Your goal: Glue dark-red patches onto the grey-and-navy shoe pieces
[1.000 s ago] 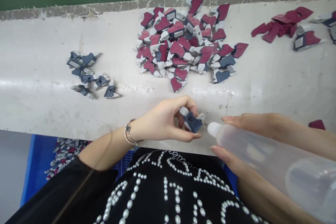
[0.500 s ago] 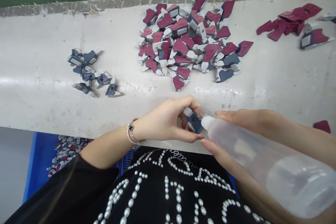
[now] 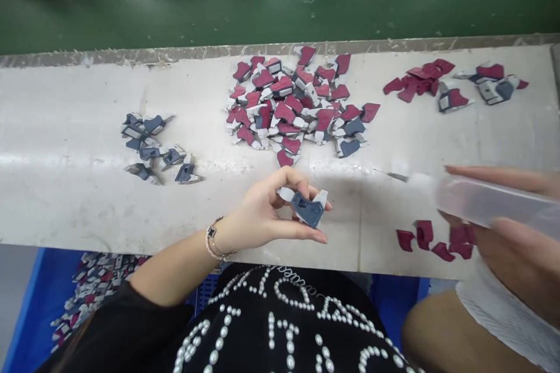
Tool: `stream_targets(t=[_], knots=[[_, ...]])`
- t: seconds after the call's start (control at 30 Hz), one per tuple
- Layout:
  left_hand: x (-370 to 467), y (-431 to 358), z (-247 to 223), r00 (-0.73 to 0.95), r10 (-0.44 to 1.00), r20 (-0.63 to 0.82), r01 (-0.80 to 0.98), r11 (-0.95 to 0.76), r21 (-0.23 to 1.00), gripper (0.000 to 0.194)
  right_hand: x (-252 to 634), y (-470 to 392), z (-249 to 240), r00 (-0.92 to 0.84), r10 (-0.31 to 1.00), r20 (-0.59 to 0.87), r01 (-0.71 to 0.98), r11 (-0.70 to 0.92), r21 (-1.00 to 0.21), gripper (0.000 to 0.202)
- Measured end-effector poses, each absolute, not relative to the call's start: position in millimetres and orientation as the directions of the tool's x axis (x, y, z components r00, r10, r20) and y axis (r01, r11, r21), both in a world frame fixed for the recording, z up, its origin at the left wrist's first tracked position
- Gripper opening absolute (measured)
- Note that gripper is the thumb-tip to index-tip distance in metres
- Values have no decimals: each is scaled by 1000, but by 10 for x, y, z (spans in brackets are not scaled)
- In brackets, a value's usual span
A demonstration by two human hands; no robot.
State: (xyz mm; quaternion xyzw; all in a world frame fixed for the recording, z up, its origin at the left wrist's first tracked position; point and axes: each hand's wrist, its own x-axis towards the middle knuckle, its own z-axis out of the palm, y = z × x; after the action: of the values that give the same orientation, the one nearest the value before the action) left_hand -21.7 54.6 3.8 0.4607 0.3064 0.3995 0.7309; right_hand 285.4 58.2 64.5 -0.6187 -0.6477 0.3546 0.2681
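My left hand (image 3: 258, 215) pinches a small blue-grey and white plastic part (image 3: 307, 211) between thumb and fingers, its hollowed blue side facing up. Over to the right, my right hand (image 3: 529, 245) is wrapped round a translucent squeeze bottle (image 3: 490, 199), blurred by motion. The bottle lies nearly level, its thin metal needle tip (image 3: 396, 176) pointing left, apart from the held part. Under the bottle, several loose maroon pieces (image 3: 423, 234) lie on the white table, some partly hidden by the right hand.
A large pile of maroon, white and blue parts (image 3: 284, 111) covers the table's middle. Blue-grey parts (image 3: 151, 151) lie left. At the back right are maroon pieces (image 3: 422, 78) and a few assembled parts (image 3: 503, 90). A blue bin (image 3: 30, 303) of parts stands below the front edge.
My right hand has drawn the bottle away to the right, off the part in my left hand. The view has tilted up, showing more of the green surface and the maroon pieces at right.
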Motion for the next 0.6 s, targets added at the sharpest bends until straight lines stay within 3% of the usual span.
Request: stream_targets(t=[0.27, 0.6], knots=[[-207, 544, 34, 435, 898, -64, -148, 142, 979, 42, 2498, 722, 397, -186, 970, -156, 435, -61, -898, 29], [-245, 533, 89, 436, 896, -84, -162, 170, 972, 41, 2342, 935, 313, -253, 961, -108, 416, 7, -909, 44]])
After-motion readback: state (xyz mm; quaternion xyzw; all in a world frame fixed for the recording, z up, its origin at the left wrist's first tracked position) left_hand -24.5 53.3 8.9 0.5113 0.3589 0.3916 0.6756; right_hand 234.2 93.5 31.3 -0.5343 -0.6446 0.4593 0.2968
